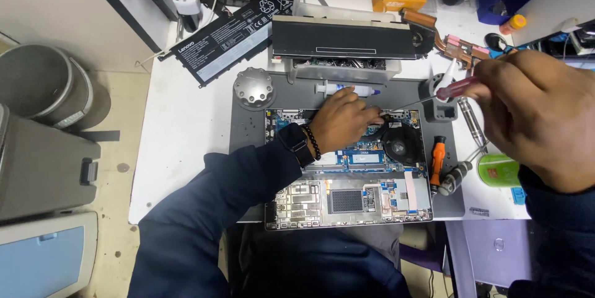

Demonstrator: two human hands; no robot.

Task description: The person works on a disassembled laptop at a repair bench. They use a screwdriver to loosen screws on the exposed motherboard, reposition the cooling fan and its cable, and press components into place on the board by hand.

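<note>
An opened laptop base (350,192) lies on a grey work mat (248,124), its green circuit board and round black fan (400,146) exposed. My left hand (344,118), with a watch and bead bracelet at the wrist, rests on the board beside the fan, fingers pressed down near the heat pipe. My right hand (539,112) is raised close to the camera and grips a red-handled screwdriver (455,88). Its thin shaft slants down left, and the tip meets the board next to my left fingertips.
A flat black battery (229,35) lies at the back left, and a silver round screw holder (253,87) stands on the mat. A laptop lid on a tray (341,41), a thermal paste syringe (347,90), an orange screwdriver (438,157) and a green container (498,170) surround the work.
</note>
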